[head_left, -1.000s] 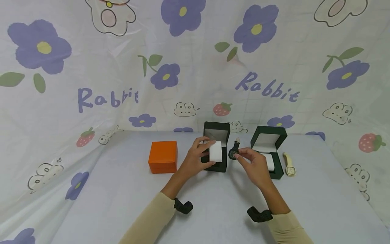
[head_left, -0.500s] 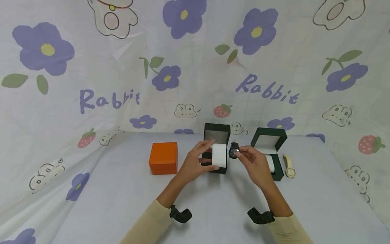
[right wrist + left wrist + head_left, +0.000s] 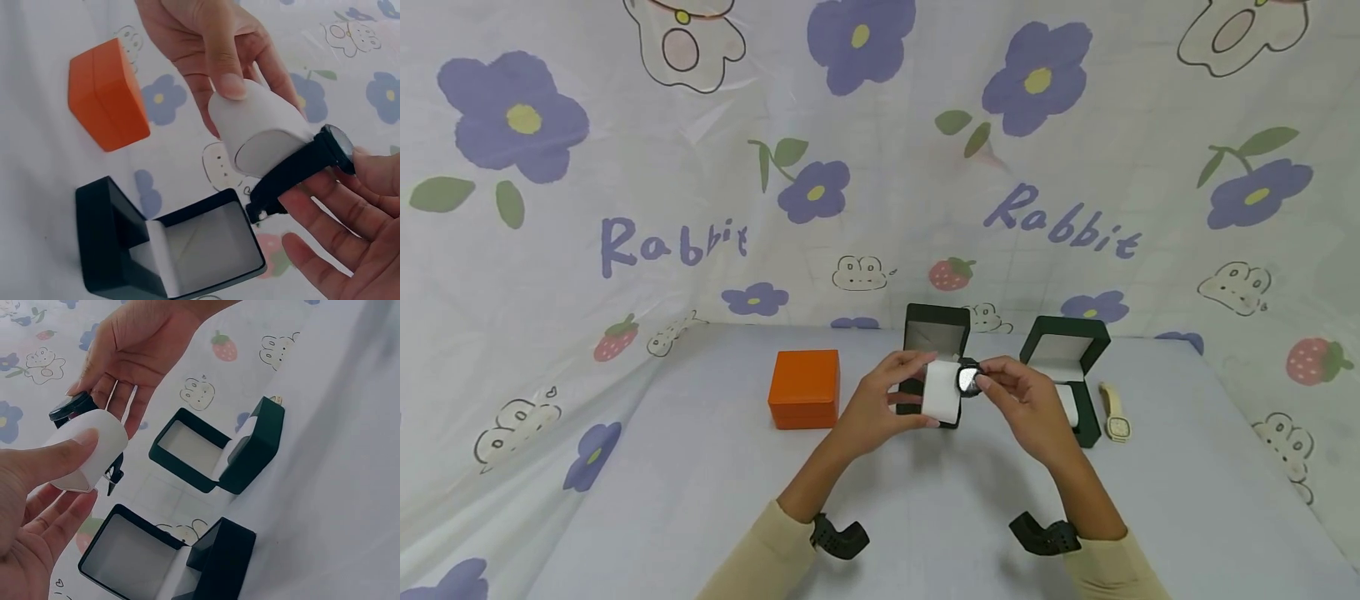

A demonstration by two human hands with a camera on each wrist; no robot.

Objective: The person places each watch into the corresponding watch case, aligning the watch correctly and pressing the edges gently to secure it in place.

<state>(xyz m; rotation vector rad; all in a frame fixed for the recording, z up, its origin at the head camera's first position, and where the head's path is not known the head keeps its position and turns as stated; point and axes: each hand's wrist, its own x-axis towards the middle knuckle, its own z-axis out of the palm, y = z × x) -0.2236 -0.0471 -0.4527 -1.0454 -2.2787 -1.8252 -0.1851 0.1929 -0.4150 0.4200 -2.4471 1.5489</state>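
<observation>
My left hand grips a white watch cushion between thumb and fingers, raised in front of an open dark green watch box. My right hand pinches a black wristwatch by its case. In the right wrist view the black strap hangs in a curve against the end of the cushion, with its buckle end loose below. From the left wrist view, the watch case sits at the cushion's far end and a strap tip shows beneath it.
A second open green box with a white cushion in it stands behind my right hand. Right of that lies a gold watch. An orange box, lid closed, stands on the left. A patterned sheet hangs behind the table.
My left hand has raised the white cushion and brought it nearer. The black watch has moved left and slightly down, up against the cushion, with its face turned.
</observation>
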